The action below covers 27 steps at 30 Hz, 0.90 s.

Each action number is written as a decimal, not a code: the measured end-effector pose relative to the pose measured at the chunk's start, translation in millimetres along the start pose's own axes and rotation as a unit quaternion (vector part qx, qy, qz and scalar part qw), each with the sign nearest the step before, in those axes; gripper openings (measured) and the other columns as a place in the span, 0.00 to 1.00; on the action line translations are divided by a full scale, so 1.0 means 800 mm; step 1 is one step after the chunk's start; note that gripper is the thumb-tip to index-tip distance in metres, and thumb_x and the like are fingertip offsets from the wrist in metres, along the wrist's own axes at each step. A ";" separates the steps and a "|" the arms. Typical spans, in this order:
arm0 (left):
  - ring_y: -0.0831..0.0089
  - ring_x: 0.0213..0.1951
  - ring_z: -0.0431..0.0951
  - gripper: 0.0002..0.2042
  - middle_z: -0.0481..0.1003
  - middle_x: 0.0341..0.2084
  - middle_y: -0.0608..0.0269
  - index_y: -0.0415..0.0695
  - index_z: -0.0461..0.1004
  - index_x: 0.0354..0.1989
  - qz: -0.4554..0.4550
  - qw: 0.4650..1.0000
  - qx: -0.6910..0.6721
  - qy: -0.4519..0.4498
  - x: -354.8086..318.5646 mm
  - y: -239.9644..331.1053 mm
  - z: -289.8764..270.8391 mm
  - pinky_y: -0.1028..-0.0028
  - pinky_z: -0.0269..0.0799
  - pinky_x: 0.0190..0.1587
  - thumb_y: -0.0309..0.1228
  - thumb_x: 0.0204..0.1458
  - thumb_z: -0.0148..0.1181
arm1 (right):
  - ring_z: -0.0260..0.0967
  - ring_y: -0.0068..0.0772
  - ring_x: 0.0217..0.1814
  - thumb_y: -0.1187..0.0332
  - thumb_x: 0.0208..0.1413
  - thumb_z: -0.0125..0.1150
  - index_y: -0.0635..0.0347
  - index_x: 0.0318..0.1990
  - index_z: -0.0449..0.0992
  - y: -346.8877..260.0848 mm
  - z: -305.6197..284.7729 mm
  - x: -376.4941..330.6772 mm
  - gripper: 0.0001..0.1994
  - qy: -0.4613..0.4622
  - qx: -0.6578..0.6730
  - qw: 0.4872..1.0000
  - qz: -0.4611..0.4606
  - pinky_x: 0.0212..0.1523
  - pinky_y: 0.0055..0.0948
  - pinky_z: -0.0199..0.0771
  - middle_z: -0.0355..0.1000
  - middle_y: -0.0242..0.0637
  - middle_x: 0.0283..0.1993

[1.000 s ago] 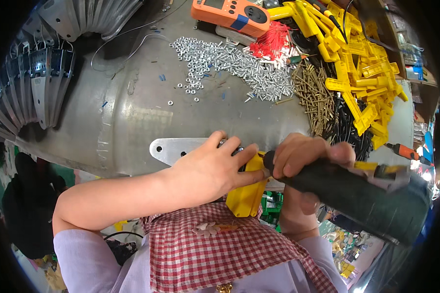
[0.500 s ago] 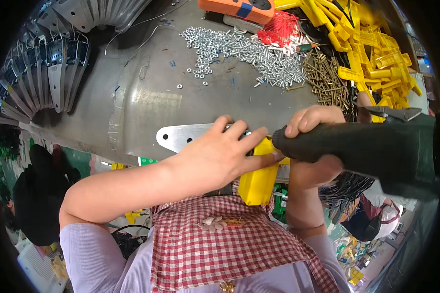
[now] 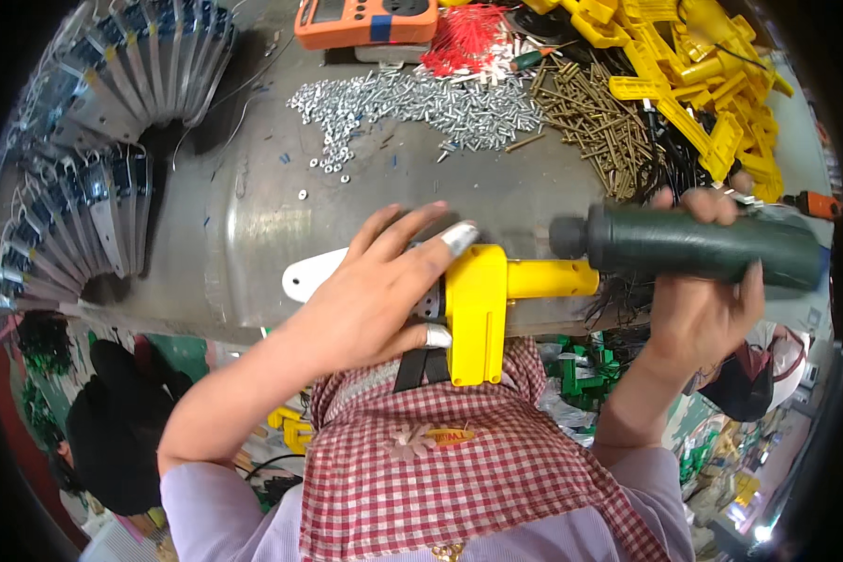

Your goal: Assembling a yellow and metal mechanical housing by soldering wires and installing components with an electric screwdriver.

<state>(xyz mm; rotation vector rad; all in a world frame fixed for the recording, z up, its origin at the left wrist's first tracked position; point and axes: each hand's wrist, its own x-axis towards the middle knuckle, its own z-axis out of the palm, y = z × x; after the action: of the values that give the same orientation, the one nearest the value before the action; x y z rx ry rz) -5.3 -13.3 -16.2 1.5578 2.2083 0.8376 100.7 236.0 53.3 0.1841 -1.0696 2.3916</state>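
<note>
My left hand lies over a pale metal plate with a hole in its rounded end. Its thumb and forefinger, both with white-wrapped tips, grip the edge of a yellow plastic housing joined to the plate. A yellow tube-shaped handle sticks out of the housing to the right. My right hand is wrapped round a dark green electric screwdriver, held level with its black nose toward the left. That nose is apart from the housing, above the end of the yellow handle.
Loose nuts and screws lie across the grey metal table. Long brass-coloured screws and a heap of yellow plastic parts are at the right. Fanned metal plates stand at the left. An orange meter sits at the back.
The screwdriver has drawn away rightward from the yellow housing. My left hand has shifted left and its grip on the housing has changed; the yellow handle now shows clear. The whole view has moved.
</note>
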 end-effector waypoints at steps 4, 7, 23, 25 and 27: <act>0.50 0.62 0.56 0.45 0.60 0.59 0.49 0.38 0.53 0.63 -0.048 0.981 -0.130 0.135 -0.011 0.004 0.022 0.57 0.53 0.63 0.33 0.33 0.71 | 0.61 0.31 0.45 0.60 0.58 0.51 0.62 0.52 0.59 -0.010 -0.078 -0.029 0.19 0.156 0.103 0.982 0.036 0.60 0.45 0.55 0.60 0.33 0.38; 0.52 0.58 0.63 0.49 0.66 0.56 0.52 0.39 0.49 0.65 -0.050 0.984 -0.111 0.131 -0.009 0.002 0.021 0.60 0.58 0.61 0.33 0.32 0.72 | 0.62 0.28 0.41 0.58 0.58 0.50 0.61 0.49 0.61 -0.003 -0.084 -0.035 0.18 0.223 0.082 0.971 0.032 0.57 0.41 0.58 0.61 0.30 0.35; 0.54 0.52 0.70 0.42 0.74 0.50 0.60 0.38 0.51 0.59 -0.087 0.981 -0.137 0.110 -0.011 -0.003 0.024 0.63 0.62 0.55 0.33 0.35 0.72 | 0.61 0.25 0.41 0.61 0.58 0.49 0.61 0.52 0.60 0.010 -0.082 -0.023 0.18 0.214 0.086 0.971 0.057 0.56 0.38 0.59 0.58 0.29 0.34; 0.54 0.52 0.70 0.41 0.74 0.50 0.60 0.38 0.52 0.57 -0.091 0.980 -0.138 0.114 -0.010 -0.004 0.024 0.63 0.62 0.56 0.33 0.35 0.72 | 0.61 0.25 0.41 0.61 0.58 0.49 0.61 0.51 0.60 0.006 -0.086 -0.022 0.18 0.210 0.075 0.973 0.055 0.56 0.38 0.59 0.58 0.29 0.34; 0.54 0.53 0.70 0.39 0.74 0.50 0.60 0.38 0.53 0.54 -0.102 0.979 -0.145 0.102 -0.008 -0.003 0.025 0.63 0.62 0.56 0.33 0.35 0.72 | 0.61 0.25 0.41 0.60 0.58 0.49 0.61 0.51 0.60 0.003 -0.089 -0.020 0.18 0.207 0.064 0.975 0.053 0.56 0.38 0.59 0.58 0.29 0.34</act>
<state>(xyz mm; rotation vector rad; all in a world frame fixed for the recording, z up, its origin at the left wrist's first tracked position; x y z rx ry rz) 6.4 -14.2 -33.3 1.1317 2.2118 1.2356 119.6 280.3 -1.9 -0.3240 -0.7451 2.4439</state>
